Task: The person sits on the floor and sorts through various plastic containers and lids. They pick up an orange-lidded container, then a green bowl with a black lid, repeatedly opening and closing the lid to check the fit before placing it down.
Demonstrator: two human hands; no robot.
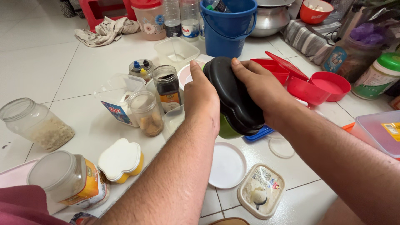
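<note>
Crowding both hands' black-lidded container (233,100), glass jars (146,112), white lid (227,165), red bowls (318,85)

Both hands clasped around a green container with a black lid (233,98), tilted above the white tiled floor (54,66): left hand (203,96) on the near-left side, right hand (259,89) over the top and right. Below it, a round white lid (227,165) and an oblong tub (261,190) (something pale inside). To the left, a dark-filled jar (167,88), a small open glass jar (146,113) and a larger glass jar of grain (36,123); behind, a blue bucket (228,31) and red bowls (318,86).
</note>
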